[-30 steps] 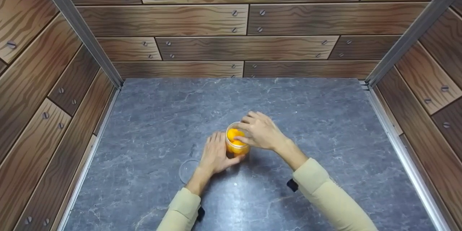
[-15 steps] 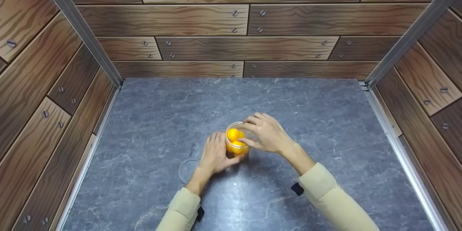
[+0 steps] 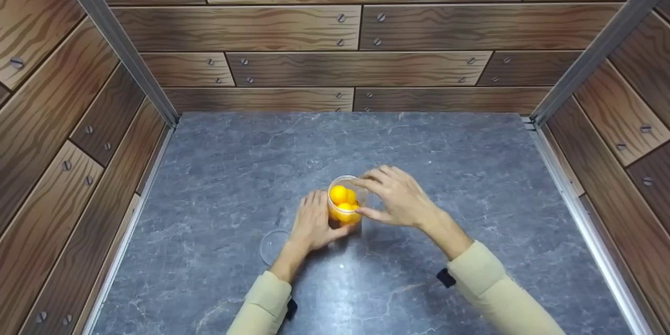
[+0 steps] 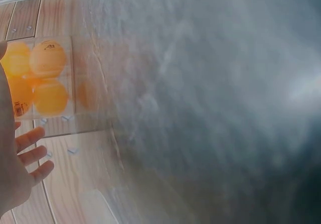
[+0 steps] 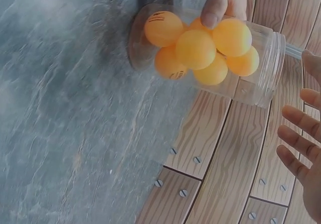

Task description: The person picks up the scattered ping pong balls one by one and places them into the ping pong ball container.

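A clear plastic jar (image 5: pixel 266 78) stands upright on the table, its mouth uncovered. Inside it lie several orange ping-pong balls (image 3: pixel 339 194), some with dark print. My left hand (image 3: pixel 311 225) holds the jar from the left, its thumb (image 5: pixel 214 13) pressed on the wall and the fingers along the side. At the jar's right rim hovers my right hand (image 3: pixel 400 199), fingers apart and holding nothing; whether a fingertip touches the rim I cannot tell. Beside my left wrist a clear round lid (image 3: pixel 273 247) lies flat, partly covered by the arm.
Grey marbled tabletop (image 3: pixel 235 167) spreads around the jar. Wood-patterned panels (image 3: pixel 293 69) enclose it at the back and both sides, with metal rails (image 3: pixel 581 214) along the side edges.
My right hand has drawn back to the right, out from over the jar's mouth, and more of the balls shows. The left hand and jar keep their place.
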A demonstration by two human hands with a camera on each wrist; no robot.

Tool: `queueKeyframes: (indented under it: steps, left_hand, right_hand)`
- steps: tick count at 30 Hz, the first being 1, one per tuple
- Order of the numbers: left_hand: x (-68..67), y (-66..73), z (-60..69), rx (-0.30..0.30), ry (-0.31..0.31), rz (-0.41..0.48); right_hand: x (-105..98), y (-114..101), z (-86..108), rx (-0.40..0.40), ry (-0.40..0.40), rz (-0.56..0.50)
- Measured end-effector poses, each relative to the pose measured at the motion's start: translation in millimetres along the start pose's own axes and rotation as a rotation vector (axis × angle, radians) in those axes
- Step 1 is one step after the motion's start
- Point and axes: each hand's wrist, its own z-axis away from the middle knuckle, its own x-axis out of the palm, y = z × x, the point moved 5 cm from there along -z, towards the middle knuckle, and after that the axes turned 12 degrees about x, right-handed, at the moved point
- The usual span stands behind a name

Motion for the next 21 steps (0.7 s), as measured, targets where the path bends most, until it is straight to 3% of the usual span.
queueKeyframes:
  steps: [13,21]
  left_hand:
    - [-1.0,0.4,-0.4,-0.011,-0.014,-0.009]
    - [-0.8,0.5,-0.9,-0.015,-0.012,-0.002]
  right_hand:
    - [-10,17,27.2,-0.013,0.019,0.012]
    - [-16,32,50.0,0.026,0.031,0.026]
